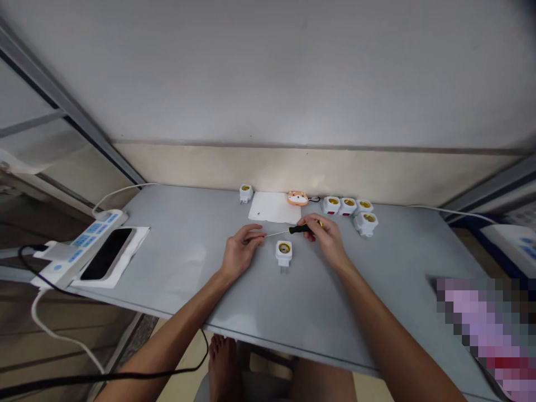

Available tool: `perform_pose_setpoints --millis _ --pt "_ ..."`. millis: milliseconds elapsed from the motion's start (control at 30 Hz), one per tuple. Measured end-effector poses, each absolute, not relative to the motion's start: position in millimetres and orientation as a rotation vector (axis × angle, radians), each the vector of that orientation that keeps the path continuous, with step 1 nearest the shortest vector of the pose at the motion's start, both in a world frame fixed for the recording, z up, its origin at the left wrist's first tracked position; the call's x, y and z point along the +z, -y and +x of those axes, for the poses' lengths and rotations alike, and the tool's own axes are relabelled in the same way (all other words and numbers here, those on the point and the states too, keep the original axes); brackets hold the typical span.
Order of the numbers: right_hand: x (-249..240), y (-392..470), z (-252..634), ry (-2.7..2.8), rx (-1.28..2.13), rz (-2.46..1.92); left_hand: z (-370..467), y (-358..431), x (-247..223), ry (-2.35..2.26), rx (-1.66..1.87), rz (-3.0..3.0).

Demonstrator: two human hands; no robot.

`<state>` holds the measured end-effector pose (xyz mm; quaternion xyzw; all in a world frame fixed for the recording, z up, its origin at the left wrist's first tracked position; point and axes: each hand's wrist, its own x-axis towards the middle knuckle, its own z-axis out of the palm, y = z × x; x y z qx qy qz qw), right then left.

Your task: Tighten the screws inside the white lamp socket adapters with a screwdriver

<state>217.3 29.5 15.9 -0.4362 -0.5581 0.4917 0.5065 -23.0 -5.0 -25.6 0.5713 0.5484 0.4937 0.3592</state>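
My right hand grips the black and yellow handle of a screwdriver, its thin shaft pointing left. At the tip of the shaft, my left hand pinches with thumb and fingers; a bit of red shows there, too small to name. Just below the shaft, a white plug-in lamp socket lies on the grey table, its brass-coloured opening facing up and its prongs toward me. Neither hand touches this socket.
Several similar white sockets stand at the back right, and a single socket at the back left. Between them are white paper and an orange animal-faced case. A phone and power strip lie left.
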Motion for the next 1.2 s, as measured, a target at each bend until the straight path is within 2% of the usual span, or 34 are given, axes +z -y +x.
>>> perform_pose_setpoints --millis 500,1200 --pt "19.1 -29.8 218.3 1.319 1.209 -1.044 -21.9 6.6 -24.0 -1.407 1.277 1.491" --pt "18.3 -28.5 219.9 1.36 1.152 -1.003 -23.5 11.6 -34.6 -1.53 1.182 1.976"
